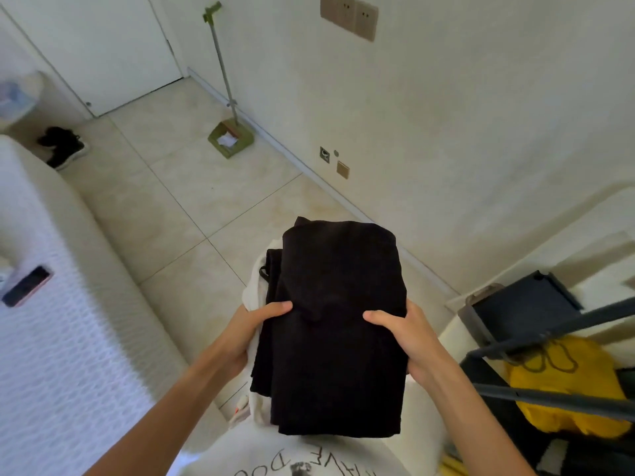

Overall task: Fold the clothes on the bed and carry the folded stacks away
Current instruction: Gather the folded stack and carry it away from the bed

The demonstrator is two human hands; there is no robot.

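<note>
Two hands: I am seeing both carrying one folded stack (pixel 330 324) at chest height, over the tiled floor (pixel 178 207).
Left hand (pixel 251 334): gripping the stack's left edge, thumb lying on top.
Right hand (pixel 409 338): gripping the right edge likewise.
Stack: black garment lying over white ones.
Bed (pixel 51 321): sitting at left, phone (pixel 25 286) resting on it.

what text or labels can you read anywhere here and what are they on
"AVE" and "DOG", partly cut off, seen upside down: on the person's white t-shirt.
Small dark wall plate near the floor: a white mark, too small to read.
Phone on the bed: nothing readable.
</note>
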